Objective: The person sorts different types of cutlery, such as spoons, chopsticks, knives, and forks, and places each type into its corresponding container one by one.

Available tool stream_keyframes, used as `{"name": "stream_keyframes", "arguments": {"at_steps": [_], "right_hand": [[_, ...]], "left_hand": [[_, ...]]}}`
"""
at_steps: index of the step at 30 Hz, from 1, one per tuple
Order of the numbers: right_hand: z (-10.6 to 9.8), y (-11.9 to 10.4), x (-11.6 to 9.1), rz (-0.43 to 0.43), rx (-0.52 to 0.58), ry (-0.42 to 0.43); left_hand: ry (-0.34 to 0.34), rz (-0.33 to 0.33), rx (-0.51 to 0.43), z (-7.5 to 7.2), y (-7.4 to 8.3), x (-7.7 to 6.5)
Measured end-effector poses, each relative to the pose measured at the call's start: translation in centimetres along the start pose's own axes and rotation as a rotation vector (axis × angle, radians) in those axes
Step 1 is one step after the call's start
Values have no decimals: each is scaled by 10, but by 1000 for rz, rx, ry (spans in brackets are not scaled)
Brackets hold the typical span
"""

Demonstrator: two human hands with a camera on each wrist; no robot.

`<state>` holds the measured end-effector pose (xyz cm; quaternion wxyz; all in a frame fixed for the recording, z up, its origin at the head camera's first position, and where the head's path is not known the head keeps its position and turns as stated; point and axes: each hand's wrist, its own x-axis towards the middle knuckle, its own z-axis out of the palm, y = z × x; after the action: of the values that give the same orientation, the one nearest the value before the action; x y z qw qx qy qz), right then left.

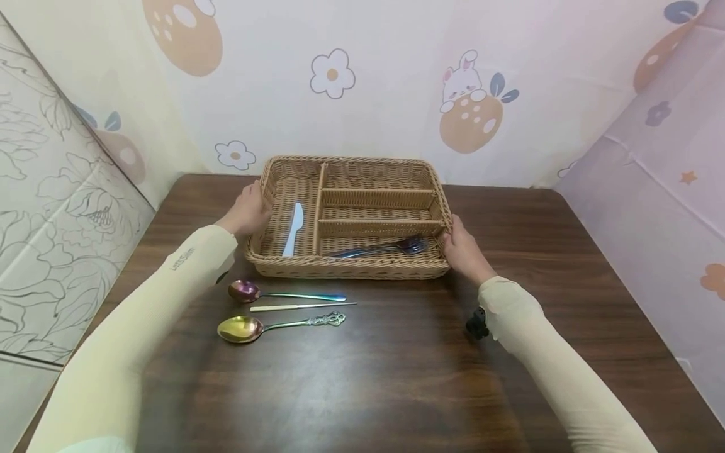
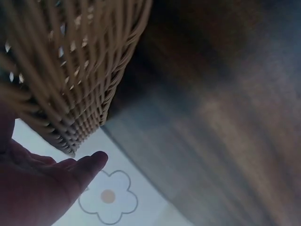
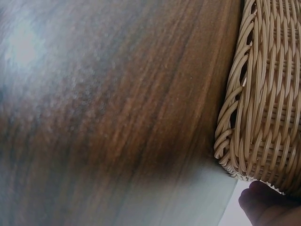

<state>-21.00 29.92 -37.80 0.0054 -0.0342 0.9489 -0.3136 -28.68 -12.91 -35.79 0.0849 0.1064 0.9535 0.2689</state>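
Observation:
A wicker cutlery basket (image 1: 351,269) with several compartments lies between my two hands near the table's back edge. My left hand (image 1: 249,209) holds its left side at the rim; in the left wrist view, fingers (image 2: 89,165) reach along the woven wall (image 2: 89,61). On the opposite side my right hand (image 1: 463,250) grips the right end, and a fingertip (image 3: 256,195) shows by the basket's corner (image 3: 263,141). Inside, a pale blue knife (image 1: 293,229) occupies the left compartment. Dark forks (image 1: 391,246) lie in the front compartment.
On the dark wooden table (image 1: 396,377), in front of the basket, lie a purple-bowled spoon (image 1: 245,290), a thin stick with a cream handle (image 1: 274,308) and a gold spoon with an ornate handle (image 1: 240,329). A patterned wall covering (image 1: 385,113) rises behind the table.

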Motion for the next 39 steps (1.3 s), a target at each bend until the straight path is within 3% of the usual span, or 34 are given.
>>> {"name": "stream_keyframes", "arguments": {"at_steps": [8,18,25,29,33,39], "right_hand": [[-1,-2,2,15,7,-16],[1,-5,4,-56,-37,99],[-2,-8,1,-107,-224,124],[-2,-17,-1,-203,-297,168],[4,-36,-5,-311,-303,185],[26,-71,-16,-569,-338,232]], "left_hand": [[-56,38,-116,6,-6,-11],[-27,17,-144,11,-10,-13],[-19,10,-131,14,-9,-11],[-2,8,-128,16,-7,-9],[7,-2,-132,17,-8,-7],[8,-11,-138,18,-9,-7]]}}
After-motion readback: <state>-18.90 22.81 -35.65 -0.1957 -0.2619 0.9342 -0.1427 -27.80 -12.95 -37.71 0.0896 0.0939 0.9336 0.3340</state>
